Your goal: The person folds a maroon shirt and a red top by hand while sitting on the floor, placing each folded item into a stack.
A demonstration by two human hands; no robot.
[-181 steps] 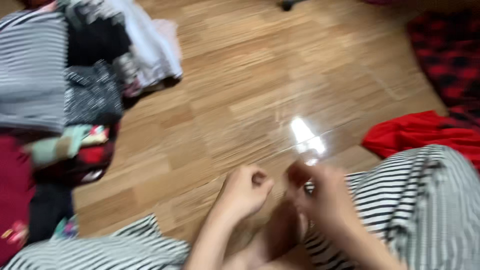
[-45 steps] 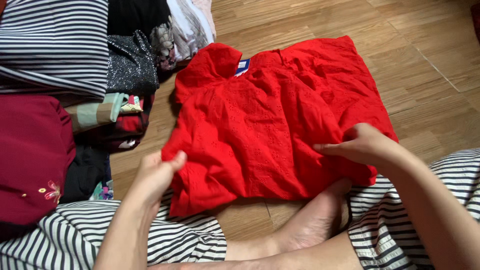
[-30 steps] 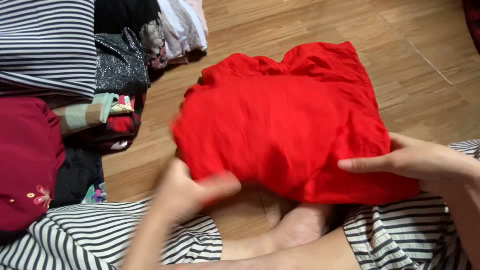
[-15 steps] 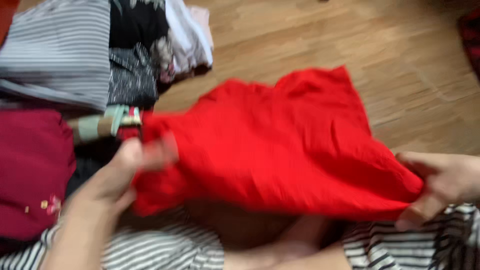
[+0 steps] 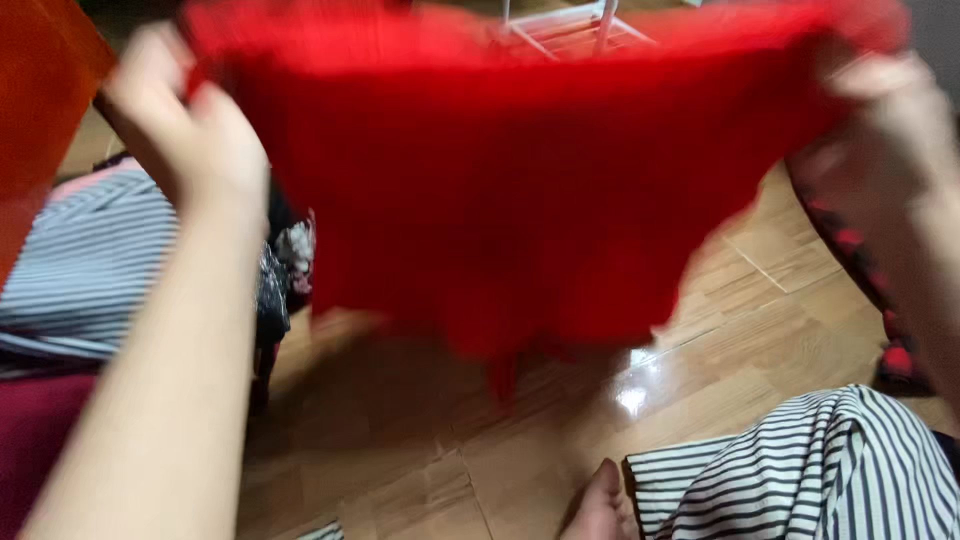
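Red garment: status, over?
Left hand and right hand each grip a top corner. Red garment held up, hanging clear of the wooden floor. Folded striped clothes lower left, nothing touching it.

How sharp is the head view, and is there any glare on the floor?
In the head view, the red garment and both hands, the left hand and the right hand, are smeared by motion blur; the striped trouser leg is sharper; a bright glare spot lies on the wooden floor, and the garment's shadow darkens the boards beneath it.
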